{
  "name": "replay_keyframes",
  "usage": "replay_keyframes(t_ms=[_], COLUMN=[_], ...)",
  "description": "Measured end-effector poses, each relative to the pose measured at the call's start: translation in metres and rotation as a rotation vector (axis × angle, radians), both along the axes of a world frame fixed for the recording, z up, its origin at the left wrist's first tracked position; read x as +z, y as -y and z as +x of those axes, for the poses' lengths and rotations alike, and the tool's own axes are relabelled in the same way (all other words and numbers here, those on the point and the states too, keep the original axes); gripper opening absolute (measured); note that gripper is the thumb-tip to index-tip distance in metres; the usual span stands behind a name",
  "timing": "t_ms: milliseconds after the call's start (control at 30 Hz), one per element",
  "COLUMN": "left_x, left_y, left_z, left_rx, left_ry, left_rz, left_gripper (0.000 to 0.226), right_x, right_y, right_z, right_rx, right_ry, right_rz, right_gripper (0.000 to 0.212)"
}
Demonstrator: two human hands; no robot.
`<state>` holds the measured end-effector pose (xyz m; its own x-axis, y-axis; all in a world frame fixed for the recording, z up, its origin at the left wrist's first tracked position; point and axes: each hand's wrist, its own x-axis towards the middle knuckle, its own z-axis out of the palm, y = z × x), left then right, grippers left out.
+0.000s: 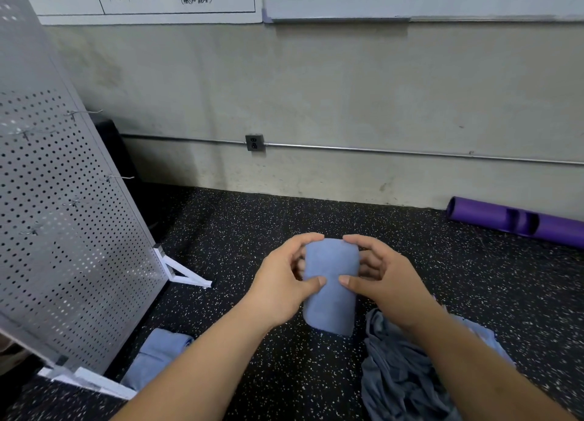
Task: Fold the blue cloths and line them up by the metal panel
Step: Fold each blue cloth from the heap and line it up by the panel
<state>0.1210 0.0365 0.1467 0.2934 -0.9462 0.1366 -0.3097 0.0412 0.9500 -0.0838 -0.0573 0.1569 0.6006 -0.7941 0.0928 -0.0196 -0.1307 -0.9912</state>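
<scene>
Two hands are holding a folded blue cloth [330,281] over the floor [252,224].
The left grip [281,281] and right grip [382,275] are pinching its sides; a second folded cloth [158,357] is lying beside the metal panel [63,199], with crumpled cloths [404,373] lying at right.
</scene>
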Motion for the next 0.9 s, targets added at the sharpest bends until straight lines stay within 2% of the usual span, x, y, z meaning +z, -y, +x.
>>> replay_keyframes(t_ms=[100, 333, 467, 567, 633, 733, 900], left_x=[0.001, 0.008, 0.009, 0.008, 0.005, -0.002, -0.005], left_y=[-0.001, -0.006, -0.004, -0.004, -0.005, -0.005, -0.004], left_z=[-0.001, -0.004, 0.002, 0.004, 0.003, 0.002, 0.001], left_rx=[0.035, 0.167, 0.132, -0.03, -0.121, -0.191, -0.195], left_ry=[0.047, 0.256, 0.214, 0.013, -0.102, -0.061, -0.063], left_rz=[-0.006, -0.045, -0.038, -0.014, 0.024, 0.09, 0.086], left_gripper=[0.072, 0.05, 0.042, 0.041, 0.057, 0.085, 0.079], right_x=[-0.001, -0.001, 0.003, 0.006, 0.007, 0.006, 0.007], right_y=[0.001, 0.002, 0.0, 0.001, 0.0, -0.001, -0.002], right_z=[0.002, 0.005, 0.002, 0.002, 0.003, 0.003, 0.003], right_rx=[-0.057, -0.109, -0.114, -0.055, -0.051, -0.113, -0.189], right_ry=[-0.055, -0.261, -0.292, -0.185, -0.133, -0.088, -0.033], right_rz=[-0.083, -0.299, -0.348, -0.192, -0.091, -0.001, 0.06], right_gripper=[0.064, 0.049, 0.039, 0.03, 0.022, 0.018, 0.019])
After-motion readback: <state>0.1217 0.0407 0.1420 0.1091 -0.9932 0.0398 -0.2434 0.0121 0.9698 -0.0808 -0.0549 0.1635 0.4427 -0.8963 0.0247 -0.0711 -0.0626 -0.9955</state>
